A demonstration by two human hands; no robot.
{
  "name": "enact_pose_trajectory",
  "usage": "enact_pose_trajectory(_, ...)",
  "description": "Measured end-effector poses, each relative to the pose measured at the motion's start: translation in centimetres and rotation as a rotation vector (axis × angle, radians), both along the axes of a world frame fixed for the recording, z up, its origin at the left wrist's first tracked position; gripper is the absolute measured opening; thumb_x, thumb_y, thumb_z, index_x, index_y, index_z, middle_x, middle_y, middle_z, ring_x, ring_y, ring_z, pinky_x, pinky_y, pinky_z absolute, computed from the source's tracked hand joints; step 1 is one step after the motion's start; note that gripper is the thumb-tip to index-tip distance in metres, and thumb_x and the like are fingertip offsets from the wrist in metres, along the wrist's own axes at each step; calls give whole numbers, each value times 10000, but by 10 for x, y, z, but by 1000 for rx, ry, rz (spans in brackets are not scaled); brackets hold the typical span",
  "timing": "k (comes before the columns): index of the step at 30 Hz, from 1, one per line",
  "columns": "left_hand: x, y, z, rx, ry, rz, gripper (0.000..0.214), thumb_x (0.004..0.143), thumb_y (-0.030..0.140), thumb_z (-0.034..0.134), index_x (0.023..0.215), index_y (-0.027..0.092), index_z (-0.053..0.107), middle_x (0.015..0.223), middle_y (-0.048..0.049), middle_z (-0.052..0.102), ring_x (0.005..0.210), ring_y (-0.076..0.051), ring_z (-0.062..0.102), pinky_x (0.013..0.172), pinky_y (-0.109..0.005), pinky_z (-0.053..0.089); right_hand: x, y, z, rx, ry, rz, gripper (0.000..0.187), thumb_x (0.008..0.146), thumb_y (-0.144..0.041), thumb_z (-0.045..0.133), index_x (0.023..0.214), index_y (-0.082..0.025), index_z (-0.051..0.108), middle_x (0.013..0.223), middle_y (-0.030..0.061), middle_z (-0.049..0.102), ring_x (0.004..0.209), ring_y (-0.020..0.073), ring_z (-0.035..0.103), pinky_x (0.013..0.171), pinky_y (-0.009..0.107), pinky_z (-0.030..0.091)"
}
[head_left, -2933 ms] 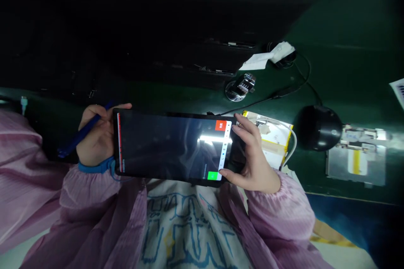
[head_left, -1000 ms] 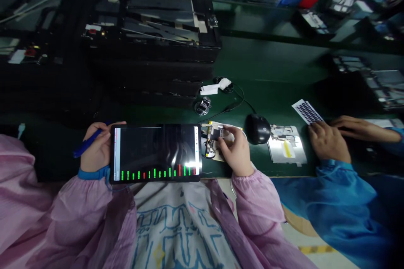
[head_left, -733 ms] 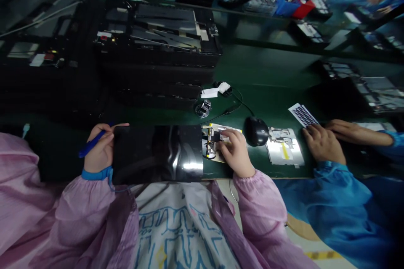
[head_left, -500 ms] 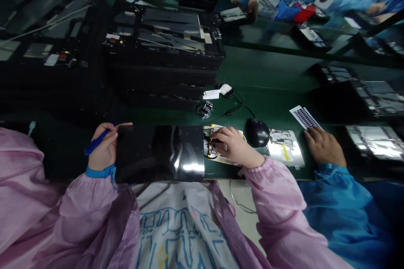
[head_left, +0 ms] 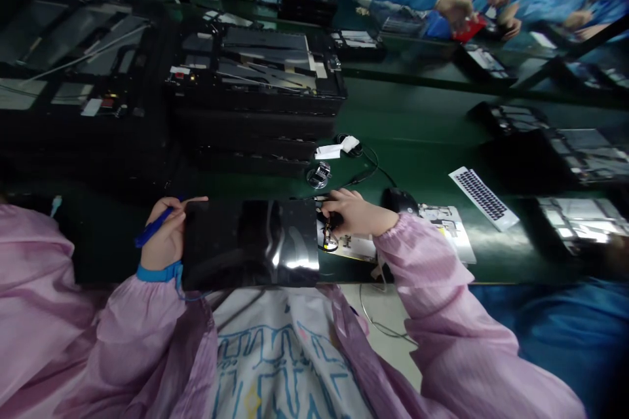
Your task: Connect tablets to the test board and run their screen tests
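Note:
A glossy black sheet-like panel (head_left: 230, 242) lies flat in front of me at the table's near edge. My left hand (head_left: 164, 232) is at its left edge, closed around a slim blue pen-like tool (head_left: 152, 228), with one finger reaching along the panel's upper left corner. At the panel's right edge my right hand (head_left: 358, 213) has its fingers bent down over small dark parts and wiring; what the fingertips hold is hidden. A pale board (head_left: 356, 247) with small components shows partly under this hand. A blue wrist strap (head_left: 158, 272) circles my left wrist.
A black mouse (head_left: 400, 200) and a silver plate with parts (head_left: 459, 236) lie to the right, near a sheet of key labels (head_left: 484, 198). Behind are stacked black device frames (head_left: 255, 118), a small metal object (head_left: 319, 175) and a cable (head_left: 376, 163). Co-workers in blue sit opposite.
My right hand has shifted slightly left and away from me. The neighbour's hand at right has left the key-label sheet. Across the table, a co-worker's arm now reaches to a red container.

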State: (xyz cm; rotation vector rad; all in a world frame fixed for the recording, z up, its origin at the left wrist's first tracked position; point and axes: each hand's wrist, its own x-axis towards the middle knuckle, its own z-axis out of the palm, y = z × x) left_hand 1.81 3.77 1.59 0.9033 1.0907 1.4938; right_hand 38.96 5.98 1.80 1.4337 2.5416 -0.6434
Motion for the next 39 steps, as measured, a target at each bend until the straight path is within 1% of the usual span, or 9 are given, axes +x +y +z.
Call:
enact_pose_trajectory(5,-1,0,-1,7,14,-15,195,651,209,693,754,215,527,894,-86,754,854,-252,690,893,-419,486,-1,1,1,-16,-11,2,241,656,-303,749,853,-245,620,983,51,521,993,271,478,810,386,369)
enact_pose_trajectory(13,-6,-2,-6,13,21,-21,203,678,213,679,799,210,515,922,-84,752,904,-249,682,894,-378,468,0,-4,-1,-7,24,-49,198,656,-230,751,799,-232,613,974,45,523,987,262,484,833,401,373)
enact_pose_trajectory(15,-7,-3,-6,11,28,-34,192,694,217,675,803,216,517,937,-77,753,923,-255,678,912,-392,459,2,-14,-4,52,71,-107,213,672,-202,741,839,-233,613,979,48,541,976,261,490,828,400,390)
enact_pose_trajectory(18,-8,-4,-5,3,55,-66,182,727,235,679,824,223,524,980,-76,750,980,-263,668,943,-398,443,2,-39,-17,222,185,-290,159,726,-219,711,850,-212,611,957,72,576,932,265,506,801,402,424)
enact_pose_trajectory(21,-6,-3,-3,6,34,-45,189,720,229,683,801,213,513,949,-87,755,937,-257,680,910,-389,459,-3,-65,-34,352,356,-490,47,800,-234,626,813,-191,613,859,85,592,831,247,543,751,390,459)
enact_pose_trajectory(23,-4,-2,-2,1,13,-39,196,708,210,685,792,199,508,941,-107,755,906,-243,687,887,-372,464,-8,-78,-45,402,461,-569,66,837,-226,566,838,-185,617,828,85,600,795,237,559,730,381,474)
enact_pose_trajectory(28,-2,0,-2,9,31,-12,208,685,190,687,788,176,507,925,-134,753,910,-252,688,890,-372,450,-19,-84,-57,507,509,-676,75,837,-237,563,839,-182,613,827,81,612,800,241,558,725,381,474)
enact_pose_trajectory(31,-3,-1,-3,11,54,-13,202,697,194,678,808,173,510,957,-138,751,956,-252,682,917,-369,435,-24,-80,-56,538,462,-720,63,830,-217,555,791,-184,593,796,76,603,774,241,545,706,379,454)
enact_pose_trajectory(39,2,1,1,11,19,20,241,653,181,710,760,170,494,882,-113,761,840,-240,696,834,-369,471,-38,-81,-54,600,314,-781,118,837,-138,461,776,-180,553,795,99,600,763,250,499,684,376,395)
